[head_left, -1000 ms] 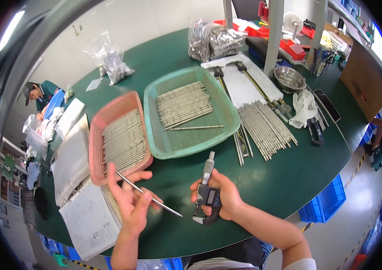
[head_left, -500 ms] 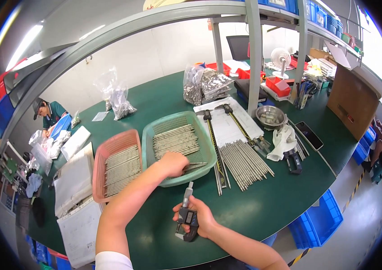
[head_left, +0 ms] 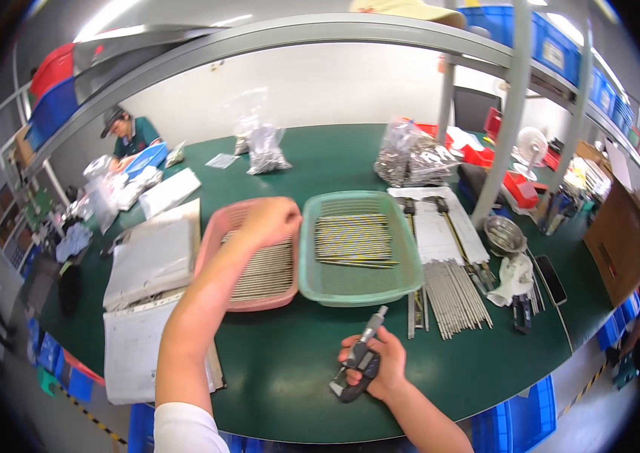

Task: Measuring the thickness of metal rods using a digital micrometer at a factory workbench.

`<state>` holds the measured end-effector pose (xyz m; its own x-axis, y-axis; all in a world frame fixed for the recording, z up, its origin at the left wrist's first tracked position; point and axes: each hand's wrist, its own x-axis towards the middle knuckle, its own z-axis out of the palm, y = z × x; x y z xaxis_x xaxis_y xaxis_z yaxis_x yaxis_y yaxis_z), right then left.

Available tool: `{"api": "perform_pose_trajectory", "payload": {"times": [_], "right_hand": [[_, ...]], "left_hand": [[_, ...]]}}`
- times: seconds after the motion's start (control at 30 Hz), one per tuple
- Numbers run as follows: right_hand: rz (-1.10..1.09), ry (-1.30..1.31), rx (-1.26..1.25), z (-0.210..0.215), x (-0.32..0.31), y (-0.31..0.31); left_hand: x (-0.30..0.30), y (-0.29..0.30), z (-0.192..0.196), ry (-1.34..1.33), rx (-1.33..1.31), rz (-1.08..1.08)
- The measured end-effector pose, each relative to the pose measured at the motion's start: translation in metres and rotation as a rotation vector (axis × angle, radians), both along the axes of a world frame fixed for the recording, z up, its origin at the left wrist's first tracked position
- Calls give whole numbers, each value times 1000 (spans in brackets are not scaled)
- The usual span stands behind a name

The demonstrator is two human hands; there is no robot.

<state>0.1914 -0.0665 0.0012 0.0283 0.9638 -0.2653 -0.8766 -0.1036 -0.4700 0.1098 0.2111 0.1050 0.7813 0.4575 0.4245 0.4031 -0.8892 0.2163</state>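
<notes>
My left hand (head_left: 267,221) reaches out over the far part of a pink basket (head_left: 210,249) filled with thin metal rods (head_left: 267,275); its fingers curl down onto the rods, and whether it grips one is hidden. My right hand (head_left: 384,366) is near the table's front edge and holds a grey and black micrometer (head_left: 358,362) with its spindle pointing up and away. A green basket (head_left: 309,287) with a layer of rods (head_left: 354,238) stands just right of the pink one.
Loose rods (head_left: 452,298) lie right of the green basket, beside a metal bowl (head_left: 503,235), a white cloth (head_left: 512,275) and a phone (head_left: 550,279). Paper stacks (head_left: 150,257) sit at the left. Bags of parts (head_left: 410,158) stand at the back. Another person (head_left: 127,132) works far left.
My left hand held a rod near me, then reached over the green basket, and now has shifted left onto the pink basket. My right hand has kept the micrometer.
</notes>
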Motion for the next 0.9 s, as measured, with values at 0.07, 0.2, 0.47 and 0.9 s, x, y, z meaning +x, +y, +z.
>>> {"api": "perform_pose_trajectory", "payload": {"times": [0.07, 0.2, 0.47, 0.9], "right_hand": [[17, 11, 22, 2, 4, 1], [41, 22, 16, -4, -4, 12], [-79, 5, 126, -16, 14, -10], [-1, -69, 54, -11, 8, -4]], "left_hand": [[-39, 24, 0, 126, -2, 247], [-124, 48, -48, 339, 35, 244], [-43, 67, -114, -49, -19, 240], [-72, 19, -68, -373, 303, 203]]}}
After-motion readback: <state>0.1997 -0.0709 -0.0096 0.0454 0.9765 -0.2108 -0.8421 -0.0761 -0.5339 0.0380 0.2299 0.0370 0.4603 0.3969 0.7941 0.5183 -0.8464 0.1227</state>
